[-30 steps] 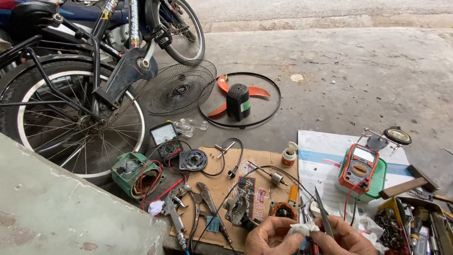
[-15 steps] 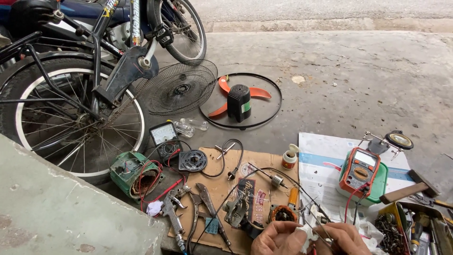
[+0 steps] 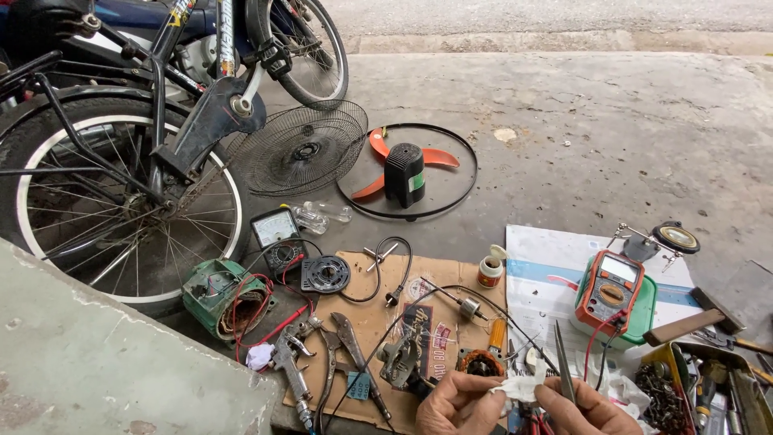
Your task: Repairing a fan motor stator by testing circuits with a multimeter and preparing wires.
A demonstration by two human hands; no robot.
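At the bottom edge both my hands meet over a sheet of cardboard. My left hand pinches a crumpled white scrap of cloth or paper. My right hand touches the same scrap and holds thin metal tweezers that point upward. Just above my left hand lies a small motor coil with orange winding. An orange multimeter with red and black leads rests on a green box to the right.
Pliers, a soldering gun, a green motor housing, an analog meter and a plug cable lie on and beside the cardboard. A fan grille, orange fan blades with a black motor, bicycle wheels and a tool tray surround them.
The camera view has shifted slightly. My hands stay together at the bottom edge, working the white scrap, and the tweezers have tipped more upright.
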